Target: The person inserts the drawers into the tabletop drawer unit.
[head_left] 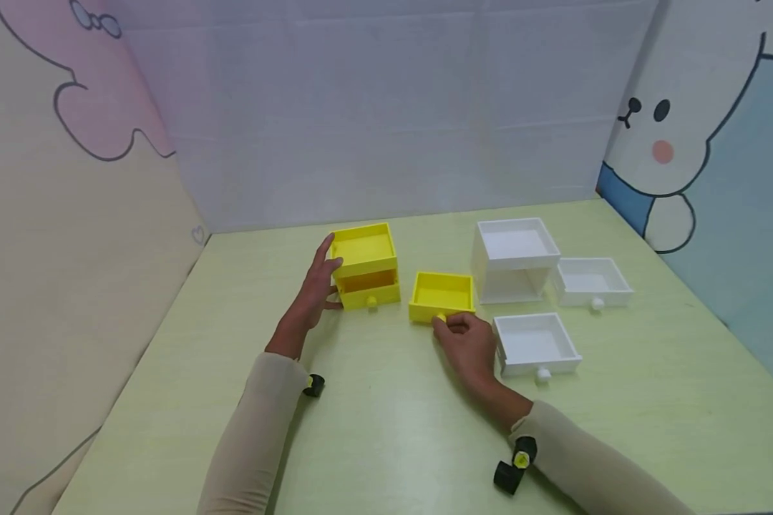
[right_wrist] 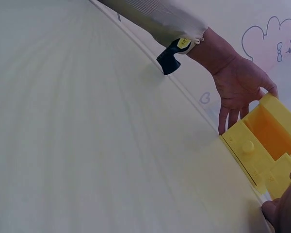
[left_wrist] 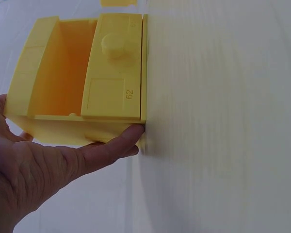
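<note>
A small yellow cabinet (head_left: 364, 247) stands left of centre, its upper slot vacant and a knobbed drawer (left_wrist: 111, 73) seated in its lower slot. Against the cabinet's left side rests my left hand (head_left: 312, 293), fingers extended and spread from the top edge to near the tabletop; the same hand (right_wrist: 240, 85) shows in the right wrist view. To the cabinet's right is a separate yellow drawer (head_left: 443, 290), knob side towards me. My right hand (head_left: 470, 347) pinches its front knob between thumb and fingers. Only part of that hand (right_wrist: 288, 206) appears in the right wrist view.
At the right stands a white cabinet (head_left: 518, 243) with an open front. One white drawer (head_left: 592, 279) lies to its right, another white drawer (head_left: 537, 340) in front of it, close beside my right hand. A pale curtain (head_left: 386, 114) hangs behind the table (head_left: 373, 429).
</note>
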{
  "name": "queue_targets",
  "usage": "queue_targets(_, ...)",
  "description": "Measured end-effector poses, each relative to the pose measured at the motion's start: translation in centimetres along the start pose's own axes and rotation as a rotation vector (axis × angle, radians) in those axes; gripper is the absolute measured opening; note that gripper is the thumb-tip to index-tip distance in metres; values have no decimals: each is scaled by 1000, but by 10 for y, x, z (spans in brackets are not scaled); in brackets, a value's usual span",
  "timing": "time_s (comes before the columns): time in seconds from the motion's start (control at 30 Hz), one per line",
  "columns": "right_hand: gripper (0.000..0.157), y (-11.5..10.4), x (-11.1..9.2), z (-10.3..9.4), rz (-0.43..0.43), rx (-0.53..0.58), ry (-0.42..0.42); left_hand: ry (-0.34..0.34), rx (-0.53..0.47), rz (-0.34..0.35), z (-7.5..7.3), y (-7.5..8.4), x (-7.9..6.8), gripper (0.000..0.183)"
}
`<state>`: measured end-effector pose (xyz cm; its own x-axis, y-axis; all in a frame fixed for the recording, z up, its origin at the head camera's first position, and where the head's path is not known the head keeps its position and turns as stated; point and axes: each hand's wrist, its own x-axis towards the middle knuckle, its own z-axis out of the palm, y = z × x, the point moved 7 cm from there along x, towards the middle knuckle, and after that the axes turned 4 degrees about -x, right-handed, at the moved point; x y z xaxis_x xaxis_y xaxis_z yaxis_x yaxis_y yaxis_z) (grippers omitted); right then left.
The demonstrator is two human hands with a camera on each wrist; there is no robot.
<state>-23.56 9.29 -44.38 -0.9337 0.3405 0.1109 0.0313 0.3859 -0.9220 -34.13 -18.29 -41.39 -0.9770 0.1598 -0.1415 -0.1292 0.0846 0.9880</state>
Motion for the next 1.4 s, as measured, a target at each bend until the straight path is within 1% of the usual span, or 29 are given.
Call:
queue_targets(0.13,23,1,-3,-1,-9,-5,-21,-9,3,4,1,0,1,57)
queue_targets(0.37,24,4,-10,1,12,-11,-77,-4,8,11,0,-1,1,56)
queue_targets(0.57,23,2,-20,2,17,9,-106,-3,5,14,0,-2,1,56)
queue_targets(0.73,22,-1,-26,6,3,12,-134,-6,8,16,1,-1,1,57)
queue_targets(0.97,20,-2,-32,13,-35,43,-164,0,10,17,1,0,1,57)
queue_targets(1.13,17,-5,-36,17,-88,81,-188,-3,13,20,1,0,1,57)
queue_targets(1.3,15,-7,-40,23,-130,121,-225,14,26,-2,1,0,2,57)
queue_targets(1.4,14,-9,-44,27,-139,138,-247,21,35,-12,0,-1,2,58)
